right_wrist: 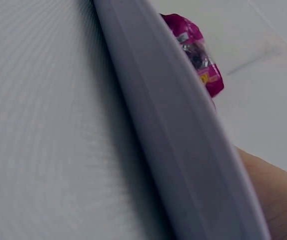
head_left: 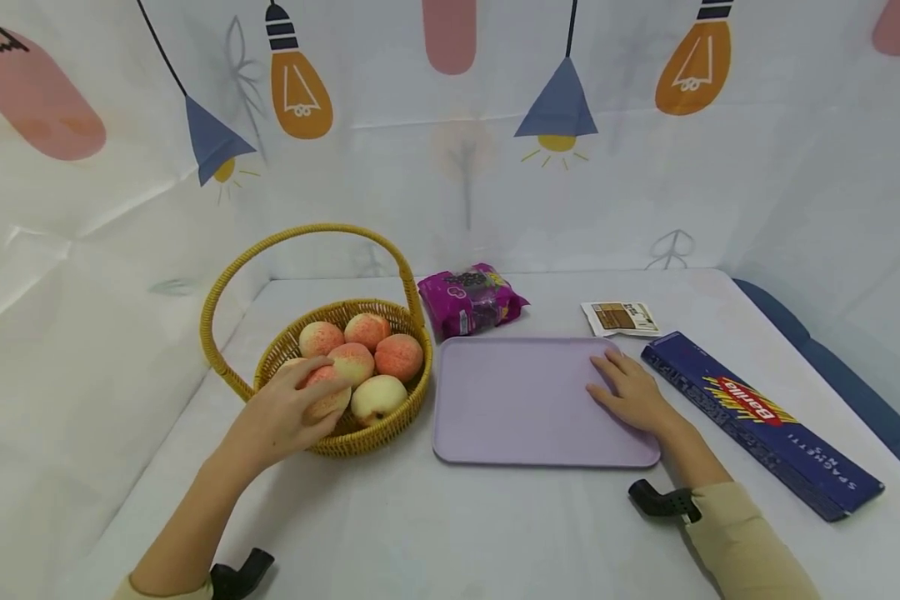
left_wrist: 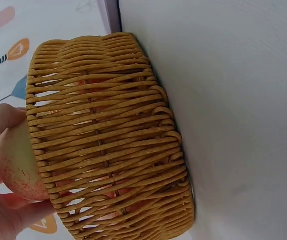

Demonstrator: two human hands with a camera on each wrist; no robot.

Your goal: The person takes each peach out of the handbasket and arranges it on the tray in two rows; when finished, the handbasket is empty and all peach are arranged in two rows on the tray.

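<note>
On the left stands a woven basket (head_left: 375,437) with a tall handle, holding several peaches (head_left: 399,357). My left hand (head_left: 279,417) reaches over its near left rim and grips a yellow-and-red peach (head_left: 334,404). The left wrist view shows thumb and fingers around this peach (left_wrist: 17,162), behind the wicker side (left_wrist: 103,135). A pale purple tray (head_left: 525,404) lies flat to the right of the basket. My right hand (head_left: 633,398) rests on the tray's right side with fingers spread and relaxed. In the right wrist view the tray's edge (right_wrist: 173,120) hides most of that hand (right_wrist: 273,192).
Behind the tray lies a purple snack bag (head_left: 471,300). A small white-and-brown packet (head_left: 621,318) is at the back right. Along the right side stretches a blue spaghetti box (head_left: 757,421), close to my right forearm. A blue chair (head_left: 832,362) stands beyond the table's right edge.
</note>
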